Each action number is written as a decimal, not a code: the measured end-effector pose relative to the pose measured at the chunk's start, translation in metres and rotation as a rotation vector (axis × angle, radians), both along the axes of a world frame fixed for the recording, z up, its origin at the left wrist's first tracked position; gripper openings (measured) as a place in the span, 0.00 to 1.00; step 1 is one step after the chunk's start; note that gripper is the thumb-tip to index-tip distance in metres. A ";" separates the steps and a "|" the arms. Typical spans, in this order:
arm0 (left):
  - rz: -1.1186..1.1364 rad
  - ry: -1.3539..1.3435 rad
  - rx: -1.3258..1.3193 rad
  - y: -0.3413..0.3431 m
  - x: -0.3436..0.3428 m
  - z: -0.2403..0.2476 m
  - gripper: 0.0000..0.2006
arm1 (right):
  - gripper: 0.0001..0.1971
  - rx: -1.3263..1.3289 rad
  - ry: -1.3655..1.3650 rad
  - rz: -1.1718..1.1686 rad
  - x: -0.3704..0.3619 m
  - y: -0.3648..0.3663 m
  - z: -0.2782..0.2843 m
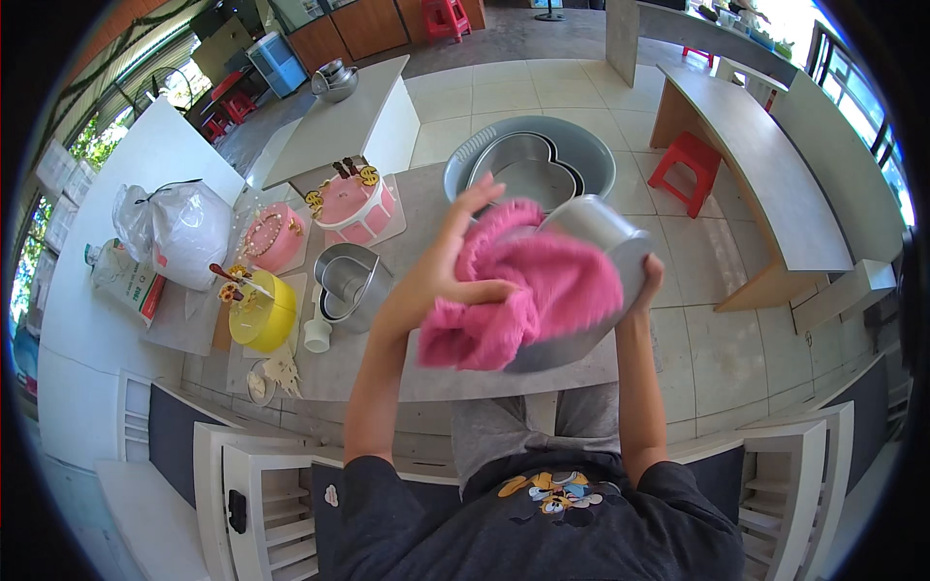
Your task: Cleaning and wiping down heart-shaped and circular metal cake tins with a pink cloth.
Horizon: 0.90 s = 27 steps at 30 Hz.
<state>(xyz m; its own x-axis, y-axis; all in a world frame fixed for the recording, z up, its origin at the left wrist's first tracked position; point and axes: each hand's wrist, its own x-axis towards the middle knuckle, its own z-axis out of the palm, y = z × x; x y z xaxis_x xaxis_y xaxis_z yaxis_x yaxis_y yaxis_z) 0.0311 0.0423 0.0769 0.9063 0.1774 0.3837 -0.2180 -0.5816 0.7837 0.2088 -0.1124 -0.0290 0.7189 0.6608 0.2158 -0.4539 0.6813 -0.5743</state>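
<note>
My right hand (651, 281) grips the edge of a silver metal cake pan (630, 254), tilted above the front of the table. Against the pan my left hand (448, 257) holds a fluffy pink cloth (542, 276), its thumb lying over the fabric and its other fingers stretched up behind. The cloth is slightly blurred and hides much of the pan, so its full shape cannot be told. Just beyond my hands stands a grey basin (599, 155) with heart-shaped metal pans (528, 179) in it. More nested metal pans (354, 286) sit left of my left forearm.
Pink decorated cakes (356, 201) (274, 237) and a yellow cake (263, 315) stand on the table's left. Near them are a white cup (317, 336), a small bowl (260, 385) and a plastic bag (189, 232). A red stool (688, 169) stands at the right beside a long desk (765, 165).
</note>
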 end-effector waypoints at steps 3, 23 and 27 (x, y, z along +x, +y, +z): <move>0.109 0.248 -0.364 -0.007 0.006 -0.023 0.29 | 0.46 0.025 -0.325 0.225 0.002 0.004 0.007; 0.148 -0.140 -1.027 -0.039 -0.022 -0.033 0.17 | 0.30 -0.328 -1.793 -0.754 -0.088 0.004 0.055; -0.069 -0.175 -1.412 -0.031 -0.025 -0.017 0.16 | 0.16 0.026 -1.888 -0.743 -0.074 -0.004 0.047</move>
<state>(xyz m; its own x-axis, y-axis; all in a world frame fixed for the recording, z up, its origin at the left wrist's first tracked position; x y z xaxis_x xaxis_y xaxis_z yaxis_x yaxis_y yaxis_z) 0.0060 0.0117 0.0602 0.8888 0.4572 0.0311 -0.3665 0.6683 0.6473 0.1352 -0.1166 0.0180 -0.2940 0.3883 0.8734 0.8958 0.4305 0.1101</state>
